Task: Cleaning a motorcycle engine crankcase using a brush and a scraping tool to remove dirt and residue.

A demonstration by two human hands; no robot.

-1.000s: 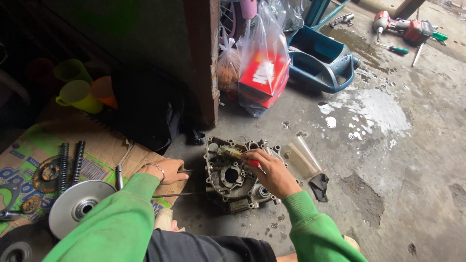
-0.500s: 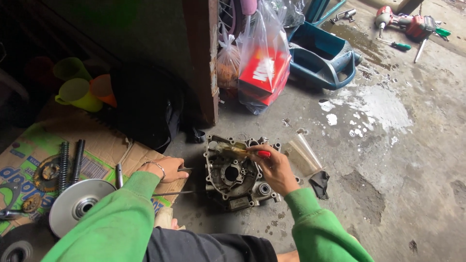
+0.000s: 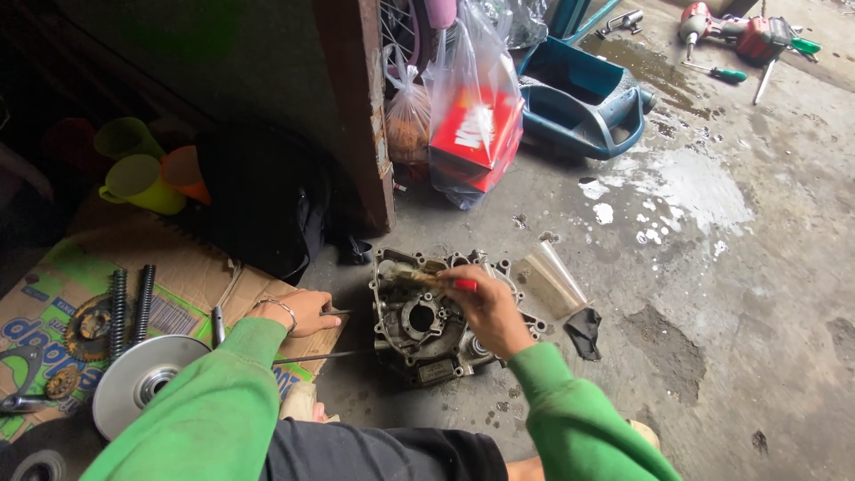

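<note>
Two hands busy: your right hand [image 3: 488,309] grips a brush [image 3: 426,280] over the crankcase [image 3: 419,322], left hand [image 3: 298,310] pinches a tool—unbraced, the crankcase may slide.

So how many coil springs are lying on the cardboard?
2: two dark coil springs lie side by side on the flattened cardboard, left of the left hand, above the round metal disc. More could be hidden.
</note>
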